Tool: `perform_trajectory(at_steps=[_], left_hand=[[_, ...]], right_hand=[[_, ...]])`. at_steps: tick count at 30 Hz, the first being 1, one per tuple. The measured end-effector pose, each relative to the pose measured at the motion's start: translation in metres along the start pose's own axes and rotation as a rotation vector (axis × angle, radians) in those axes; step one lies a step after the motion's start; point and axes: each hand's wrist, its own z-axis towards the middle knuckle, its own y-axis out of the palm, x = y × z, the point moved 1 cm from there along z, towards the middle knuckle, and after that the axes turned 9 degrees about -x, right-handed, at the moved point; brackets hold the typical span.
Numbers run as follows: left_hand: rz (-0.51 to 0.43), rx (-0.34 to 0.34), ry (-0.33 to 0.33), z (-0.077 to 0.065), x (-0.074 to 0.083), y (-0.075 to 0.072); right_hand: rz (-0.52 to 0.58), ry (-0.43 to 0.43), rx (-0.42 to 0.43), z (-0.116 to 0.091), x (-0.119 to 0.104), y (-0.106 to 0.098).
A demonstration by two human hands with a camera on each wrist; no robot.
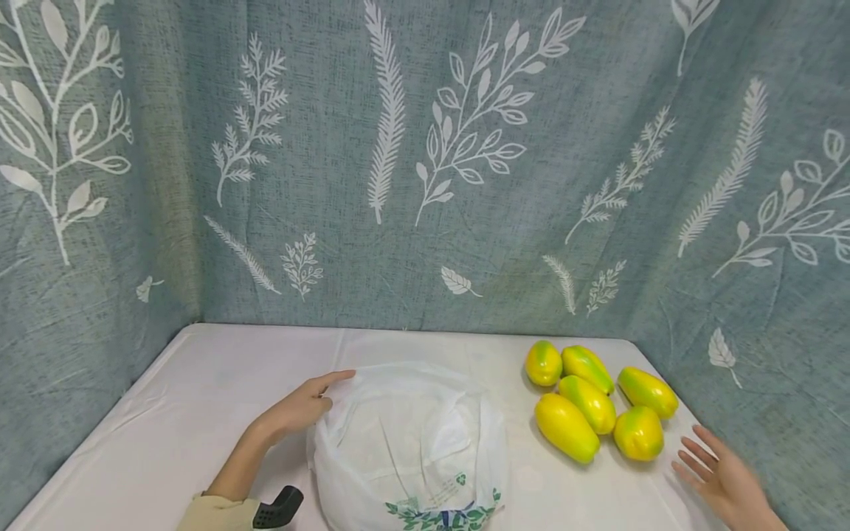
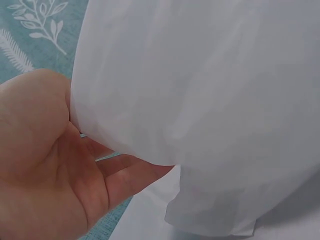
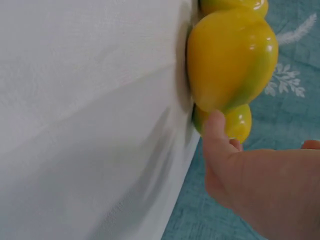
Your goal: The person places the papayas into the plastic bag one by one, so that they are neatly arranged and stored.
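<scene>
A white plastic bag (image 1: 412,442) with a printed green-leaf design stands puffed out at the front middle of the table. At its upper left edge my left hand (image 1: 302,405) holds the bag, index finger stretched along the rim. In the left wrist view the bag's film covers the fingertips of the left hand (image 2: 55,165). My right hand (image 1: 727,476) is off the table's right edge, fingers spread and holding nothing. Closest to it lies a yellow-green papaya (image 1: 639,434), one of several grouped at the right. In the right wrist view, a papaya (image 3: 230,57) appears beyond the thumb.
A white cloth covers the table (image 1: 219,383). Behind and on both sides hangs a blue-green curtain (image 1: 332,147) with white leaf prints. More papayas (image 1: 567,428) lie close together between the bag and the table's right edge.
</scene>
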Motion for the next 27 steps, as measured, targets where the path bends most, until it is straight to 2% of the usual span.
perform_trajectory(at_steps=[2,7,11,13,16,21,23,27], left_hand=[[0.0,-0.003,0.006,0.001,-0.001,0.0],[0.009,-0.017,0.026,0.002,-0.002,0.001],[-0.013,-0.023,0.022,0.003,-0.001,0.004],[-0.013,-0.024,0.02,0.003,0.001,0.005],[-0.009,-0.015,0.017,0.003,0.003,0.007],[-0.002,-0.009,0.015,0.004,0.004,0.008],[-0.003,-0.009,0.01,0.004,0.003,0.007],[-0.017,-0.008,-0.002,0.002,0.002,0.007]], right_hand=[[-0.084,0.016,0.028,0.004,0.002,0.001],[-0.203,0.037,0.071,0.015,0.007,0.008],[-0.348,0.061,0.155,0.023,0.012,0.015],[-0.384,0.08,0.211,0.027,0.014,0.017],[-0.397,0.092,0.284,0.031,0.015,0.02],[-0.373,0.077,0.333,0.035,0.017,0.025],[-0.35,0.067,0.334,0.036,0.018,0.028],[-0.32,0.057,0.279,0.036,0.019,0.034]])
